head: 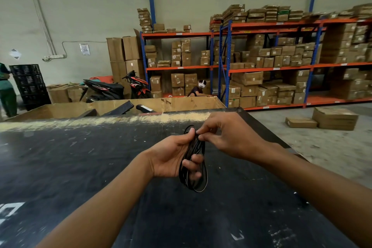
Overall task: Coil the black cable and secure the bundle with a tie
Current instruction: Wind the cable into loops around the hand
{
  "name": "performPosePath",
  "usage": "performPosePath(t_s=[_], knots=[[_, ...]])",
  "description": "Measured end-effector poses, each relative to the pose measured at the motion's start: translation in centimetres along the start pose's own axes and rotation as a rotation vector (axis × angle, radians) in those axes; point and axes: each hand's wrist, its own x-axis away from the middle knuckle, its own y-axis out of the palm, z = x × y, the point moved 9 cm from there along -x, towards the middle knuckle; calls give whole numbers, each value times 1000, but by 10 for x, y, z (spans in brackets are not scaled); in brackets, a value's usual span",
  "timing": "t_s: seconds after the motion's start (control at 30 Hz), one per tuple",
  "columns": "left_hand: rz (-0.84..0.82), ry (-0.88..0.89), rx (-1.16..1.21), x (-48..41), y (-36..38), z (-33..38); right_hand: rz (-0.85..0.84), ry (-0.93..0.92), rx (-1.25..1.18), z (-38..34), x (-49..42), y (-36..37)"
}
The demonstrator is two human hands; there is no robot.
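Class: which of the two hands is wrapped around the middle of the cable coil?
The left hand; it grips the black cable bundle, while the right hand only pinches its top.

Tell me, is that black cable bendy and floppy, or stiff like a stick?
Probably floppy: the black cable bends into narrow loops that droop below the left hand. It looks light, since a few fingers hold the whole bundle above the dark table. It might spring apart if let go, as the right hand is pinching the top and no tie shows.
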Motion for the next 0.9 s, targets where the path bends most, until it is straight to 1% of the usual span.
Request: performPosePath(t_s=[0.2,0.43,0.53,0.6,0.63,0.7,0.8,0.9], knots=[[78,-38,-49,-2,-8,-4,31,27,64,7,4,3],[197,26,-80,-3,-16,6,61,49,76,13,6,4],[209,36,-103,-3,-16,11,185,118,1,27,3,-17],[194,15,-107,-2,-16,9,231,212,-128,46,0,-32],[171,-2,-99,-2,-14,7,206,255,-201,56,-2,-35],[114,-41,-90,-4,-8,3,65,286,-341,65,-3,-28],[41,-118,-141,-8,6,-5,-177,198,-556,55,2,-8],[-12,-179,-197,-11,18,-9,-313,160,-587,46,8,10]])
